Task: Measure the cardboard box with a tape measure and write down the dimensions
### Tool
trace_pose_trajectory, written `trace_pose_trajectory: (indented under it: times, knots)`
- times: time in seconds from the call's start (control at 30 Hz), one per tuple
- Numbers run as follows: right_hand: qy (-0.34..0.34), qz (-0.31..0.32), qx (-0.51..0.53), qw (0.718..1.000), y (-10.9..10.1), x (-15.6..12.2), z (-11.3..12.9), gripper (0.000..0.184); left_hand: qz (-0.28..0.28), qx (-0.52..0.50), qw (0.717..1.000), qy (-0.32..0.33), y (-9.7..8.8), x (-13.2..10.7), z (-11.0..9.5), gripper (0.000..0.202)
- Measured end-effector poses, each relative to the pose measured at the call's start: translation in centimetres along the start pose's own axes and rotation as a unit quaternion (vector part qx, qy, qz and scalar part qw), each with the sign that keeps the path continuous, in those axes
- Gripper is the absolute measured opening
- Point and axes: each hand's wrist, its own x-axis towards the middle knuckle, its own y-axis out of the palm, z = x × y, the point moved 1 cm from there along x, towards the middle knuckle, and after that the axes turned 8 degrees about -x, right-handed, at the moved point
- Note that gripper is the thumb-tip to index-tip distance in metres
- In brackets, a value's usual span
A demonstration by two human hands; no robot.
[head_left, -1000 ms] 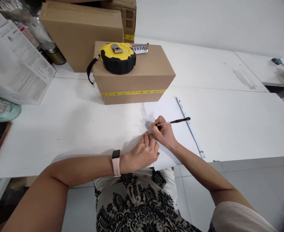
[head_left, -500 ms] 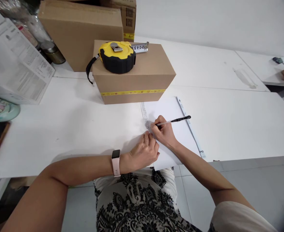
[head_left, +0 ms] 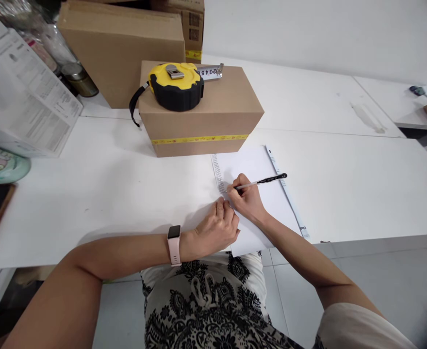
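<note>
My right hand is closed around a pen with a clear barrel and a black end. The pen's tip, hidden by my fingers, is at the left side of a white paper pad. Small handwriting runs in a narrow column down the pad's left edge. My left hand, fingers curled, presses on the lower left edge of the pad, just below my right hand. A pink-banded watch is on my left wrist. The pad overhangs the table's front edge slightly.
A cardboard box with yellow tape stands behind the pad. On it lies a yellow and black tape measure, its blade slightly out. More boxes, a jar and a printed white carton stand back left on the white table.
Both hands stay almost still. The pen has barely shifted at the left edge of the pad.
</note>
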Motion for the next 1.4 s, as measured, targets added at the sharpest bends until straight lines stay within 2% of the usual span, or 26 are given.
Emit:
trace_pose_trajectory:
  times: [1.4]
  knots:
    - [0.000, -0.012, 0.001, 1.000, -0.05, 0.08, -0.37, 0.023, -0.022, 0.004, 1.000, 0.001, -0.06, 0.05, 0.04, 0.048]
